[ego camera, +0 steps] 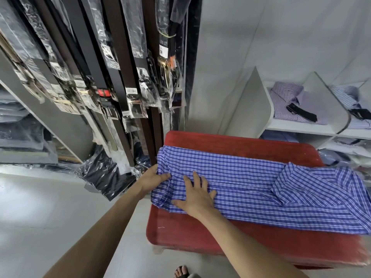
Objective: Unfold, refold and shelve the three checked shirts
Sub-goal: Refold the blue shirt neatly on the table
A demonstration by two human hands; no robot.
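The blue checked shirt (pixel 251 183) lies folded lengthwise on the red tabletop (pixel 230 141), its collar to the right. The left hand (pixel 155 177) pinches the hem edge, and the right hand (pixel 197 194) lies flat on the cloth with fingers spread. If the left hand lifts the hem while the right presses unevenly, the folded sides may slip open. Folded shirts wait on the white shelf (pixel 301 127) behind.
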